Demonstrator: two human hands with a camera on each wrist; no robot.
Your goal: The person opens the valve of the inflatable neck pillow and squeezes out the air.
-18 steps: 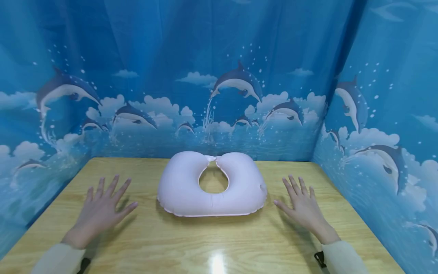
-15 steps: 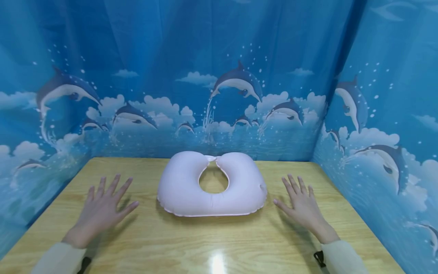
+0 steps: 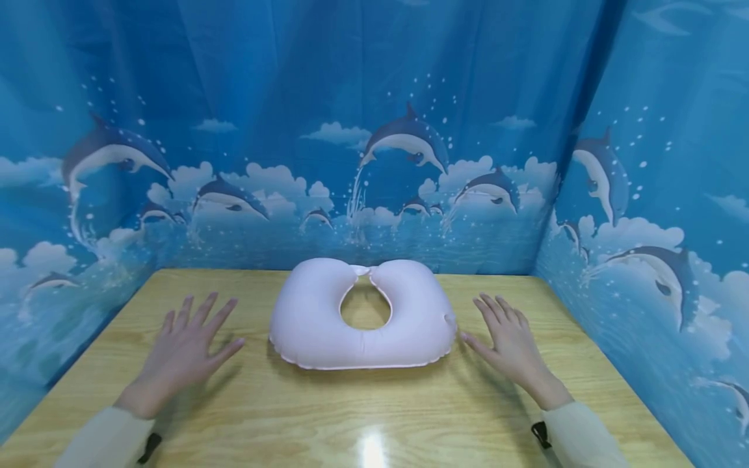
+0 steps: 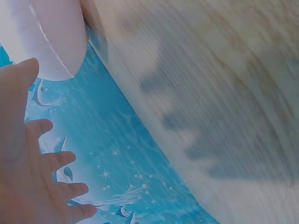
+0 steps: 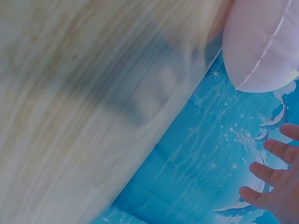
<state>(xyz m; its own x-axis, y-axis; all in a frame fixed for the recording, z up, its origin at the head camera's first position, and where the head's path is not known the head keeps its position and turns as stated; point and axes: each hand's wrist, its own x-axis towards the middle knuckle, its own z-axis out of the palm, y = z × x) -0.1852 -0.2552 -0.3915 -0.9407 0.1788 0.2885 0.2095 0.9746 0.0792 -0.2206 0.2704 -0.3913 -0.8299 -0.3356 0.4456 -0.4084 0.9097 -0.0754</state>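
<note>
Left hand (image 3: 183, 354) and right hand (image 3: 512, 348) both spread, my fingers apart, neither touching the pillow (image 3: 363, 350). Pillow: U-shaped, pale pink, puffed up, lying near the table's far edge, about midway between the far corners. Its gap faces that far edge, a small pale tab (image 3: 364, 270) bridging the two lobes; the rounded side faces me. Bare wood shows through the centre hole. Small round dimple (image 3: 448, 319) on the lobe to my right. My right thumb tip is just beside the pillow; my left thumb sits farther off. Left hand lies between pillow and the table's left edge, right hand between pillow and right edge, both casting shadows on the table (image 3: 292, 416). Cream sleeves (image 3: 105, 439), a black strap (image 3: 541, 434) by each wrist. Glare on the near part of the wood. Blue dolphin-print curtains (image 3: 374, 65) beyond the far edge and along both sides.
</note>
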